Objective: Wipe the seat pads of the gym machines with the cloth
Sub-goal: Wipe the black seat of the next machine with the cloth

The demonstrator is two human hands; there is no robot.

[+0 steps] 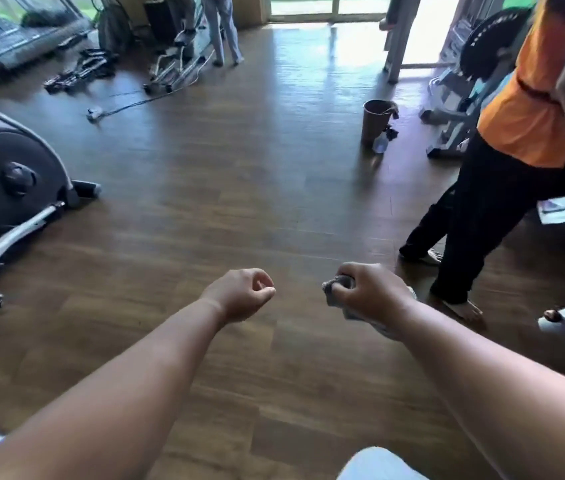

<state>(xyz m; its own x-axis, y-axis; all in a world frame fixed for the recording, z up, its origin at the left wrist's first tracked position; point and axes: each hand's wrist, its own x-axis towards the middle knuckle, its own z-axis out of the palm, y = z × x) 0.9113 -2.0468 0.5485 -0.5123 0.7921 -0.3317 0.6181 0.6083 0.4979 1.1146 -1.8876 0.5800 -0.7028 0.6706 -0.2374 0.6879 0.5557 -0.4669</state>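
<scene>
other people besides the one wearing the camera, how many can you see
2: one person in an orange top close on the right, another standing far back by the machines, only legs showing. More may be out of frame.

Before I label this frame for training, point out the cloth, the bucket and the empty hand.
cloth [334,288]: head view, on the bunched grey end left of the gripping fingers.
bucket [375,124]: head view, on its brown side wall.
left hand [241,294]: head view, on the back of the hand.
</scene>
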